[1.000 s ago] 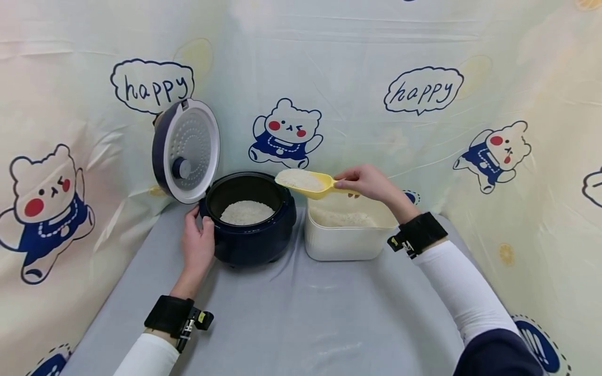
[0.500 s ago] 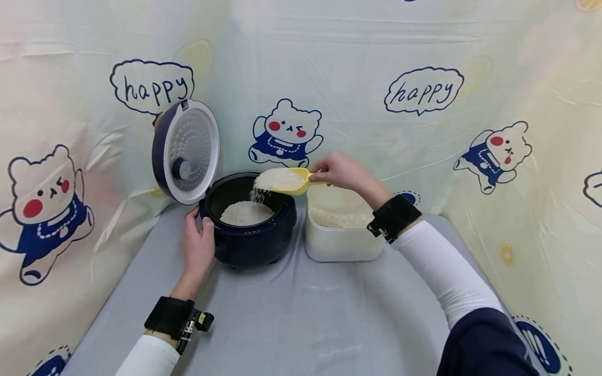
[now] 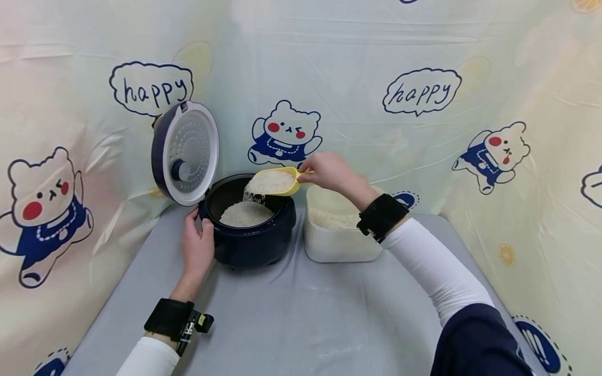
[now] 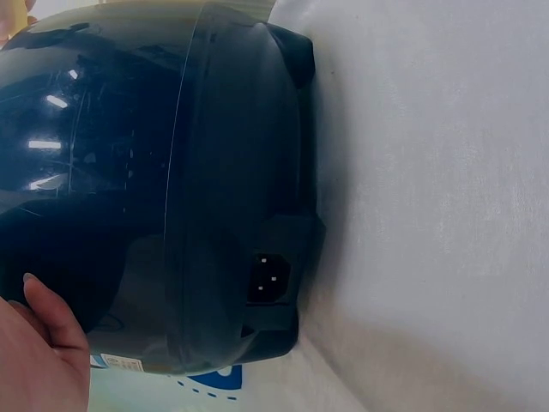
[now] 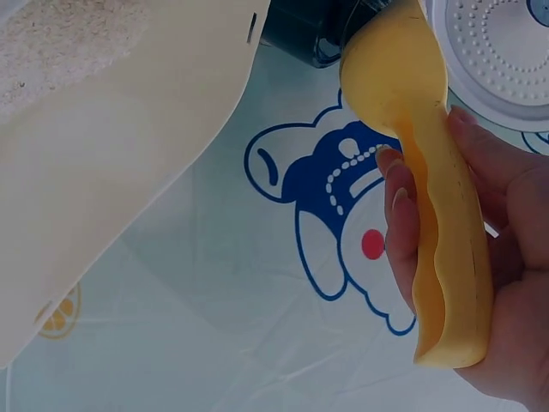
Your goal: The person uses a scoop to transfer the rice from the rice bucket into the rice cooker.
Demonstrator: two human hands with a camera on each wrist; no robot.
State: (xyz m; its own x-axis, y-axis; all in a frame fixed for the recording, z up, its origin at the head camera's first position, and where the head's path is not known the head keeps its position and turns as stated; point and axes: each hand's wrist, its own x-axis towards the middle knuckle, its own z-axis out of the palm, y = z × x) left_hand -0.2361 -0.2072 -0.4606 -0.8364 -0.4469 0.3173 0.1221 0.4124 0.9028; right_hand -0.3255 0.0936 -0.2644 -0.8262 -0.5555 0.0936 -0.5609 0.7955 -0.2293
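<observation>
A dark blue rice cooker [image 3: 249,230] stands on the grey table with its lid [image 3: 185,151] swung up and white rice [image 3: 246,213] in its pot. My left hand [image 3: 197,248] holds the cooker's left side; its fingers [image 4: 43,335] press the dark shell [image 4: 171,189]. My right hand [image 3: 326,172] grips the handle of a yellow scoop [image 3: 271,183], tilted over the pot, and rice spills off its lip. The right wrist view shows the scoop [image 5: 429,189] from below, fingers [image 5: 399,232] curled round its handle.
A white tub [image 3: 336,230] holding more rice stands just right of the cooker; its wall [image 5: 129,154] fills the right wrist view's left. A bear-printed curtain [image 3: 423,104] closes in the back and both sides. Grey tabletop [image 3: 301,313] stretches toward me.
My right hand carried the full scoop left from over the tub to above the pot and tipped it; rice now pours out. The left hand stayed on the cooker.
</observation>
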